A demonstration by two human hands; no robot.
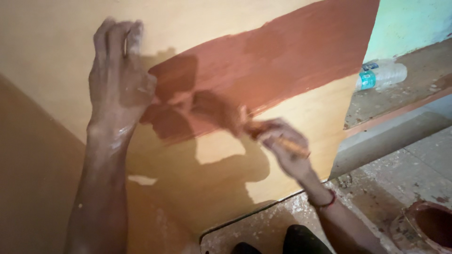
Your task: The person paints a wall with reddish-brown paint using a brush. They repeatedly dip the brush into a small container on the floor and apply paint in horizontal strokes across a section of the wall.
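- Left hand (117, 77) pressed against pale plywood board (61, 47), fingers bent, grasping nothing.
- Right hand (285, 148) closed around paintbrush (249, 124), bristles blurred, touching the board at the edge of the reddish-brown painted band (292, 51).
- Board propped upright on speckled floor (400, 174).
- Plastic bottle (381, 75) lying on ledge (414, 94) at right.
- Round paint container (431, 226) near right forearm.

Left hand (117, 77): arm extended upward, palm pressed flat, fingers together and pointing up (skin dusted with pale residue). Right hand (282, 146): forearm reaching in from lower right, fingers closed in a grip, motion-blurred.
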